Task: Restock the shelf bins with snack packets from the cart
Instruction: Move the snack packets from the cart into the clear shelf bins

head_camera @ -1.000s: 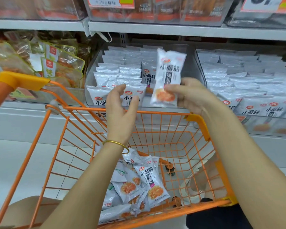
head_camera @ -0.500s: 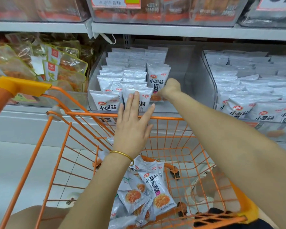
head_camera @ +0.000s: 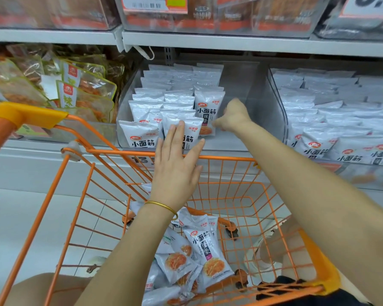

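The white snack packet (head_camera: 208, 111) with black characters stands upright in the clear middle bin (head_camera: 265, 111), heading the right-hand row. My right hand (head_camera: 232, 117) reaches into the bin and holds that packet by its lower right edge, fingers curled. My left hand (head_camera: 177, 164) is flat with straight fingers over the cart's front rim, its fingertips against the front packets (head_camera: 142, 135) of the bin. More of the same packets (head_camera: 199, 250) lie loose on the floor of the orange wire cart (head_camera: 226, 159). The bin's right part holds no packets.
A second clear bin (head_camera: 341, 120) on the right is packed with white packets. Bags of orange snacks (head_camera: 75, 91) fill the shelf on the left. An upper shelf (head_camera: 230, 41) with price tags hangs above. The cart handle (head_camera: 29, 114) is at the left.
My right hand carried the packet from above the cart into the middle bin and stood it in the right row. My left hand opened flat and moved up to the front packets.
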Demonstrator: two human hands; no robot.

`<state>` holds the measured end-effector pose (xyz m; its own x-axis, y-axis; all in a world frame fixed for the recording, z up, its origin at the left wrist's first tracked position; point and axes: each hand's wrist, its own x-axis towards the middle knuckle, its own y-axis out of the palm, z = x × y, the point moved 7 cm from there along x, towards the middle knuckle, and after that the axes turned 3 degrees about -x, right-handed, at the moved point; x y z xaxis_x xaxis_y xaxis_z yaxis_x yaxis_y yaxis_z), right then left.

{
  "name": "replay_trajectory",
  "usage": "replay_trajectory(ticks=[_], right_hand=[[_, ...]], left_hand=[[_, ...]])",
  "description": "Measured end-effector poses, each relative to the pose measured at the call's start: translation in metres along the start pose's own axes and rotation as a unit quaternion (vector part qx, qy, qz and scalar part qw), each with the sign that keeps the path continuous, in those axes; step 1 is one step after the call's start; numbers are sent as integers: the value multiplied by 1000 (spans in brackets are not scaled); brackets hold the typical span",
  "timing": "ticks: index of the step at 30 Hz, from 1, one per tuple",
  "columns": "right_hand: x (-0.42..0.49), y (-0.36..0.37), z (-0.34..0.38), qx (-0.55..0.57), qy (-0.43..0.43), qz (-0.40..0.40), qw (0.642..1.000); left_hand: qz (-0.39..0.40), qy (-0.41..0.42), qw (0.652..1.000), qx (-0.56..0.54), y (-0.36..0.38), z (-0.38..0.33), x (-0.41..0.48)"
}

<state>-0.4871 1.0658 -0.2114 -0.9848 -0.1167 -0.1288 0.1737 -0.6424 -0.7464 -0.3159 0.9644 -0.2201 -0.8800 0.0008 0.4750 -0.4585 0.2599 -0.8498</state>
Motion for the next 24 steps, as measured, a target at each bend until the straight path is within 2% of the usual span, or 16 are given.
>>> replay_trajectory(ticks=[3, 4, 6, 9, 12, 14, 16, 24], right_hand=[[-38, -30, 10, 33, -76, -22, 996], [-56, -36, 11, 72, -94, 1, 993], [-95, -35, 9, 102, -108, 104, 983], [-132, 15, -18, -59, -75, 305, 947], [-148, 83, -57, -188, -42, 405, 894], [-152, 119, -80, -247, -42, 417, 874], [-156, 140, -98, -267, -31, 415, 870], [-174, 166, -123, -185, 66, 428, 882]], left_hand=[[-8, 12, 1000, -6, -4, -4, -1], [-7, 18, 1000, -5, -4, -4, -1], [-8, 22, 1000, -5, -4, -3, -2], [-31, 24, 999, -10, -8, -2, -3], [-51, 44, 998, -15, -12, -6, -4], [-56, 54, 997, -16, -14, -9, -5], [-58, 56, 997, -21, -15, -11, -4], [-56, 70, 995, -32, -17, -16, -4]])
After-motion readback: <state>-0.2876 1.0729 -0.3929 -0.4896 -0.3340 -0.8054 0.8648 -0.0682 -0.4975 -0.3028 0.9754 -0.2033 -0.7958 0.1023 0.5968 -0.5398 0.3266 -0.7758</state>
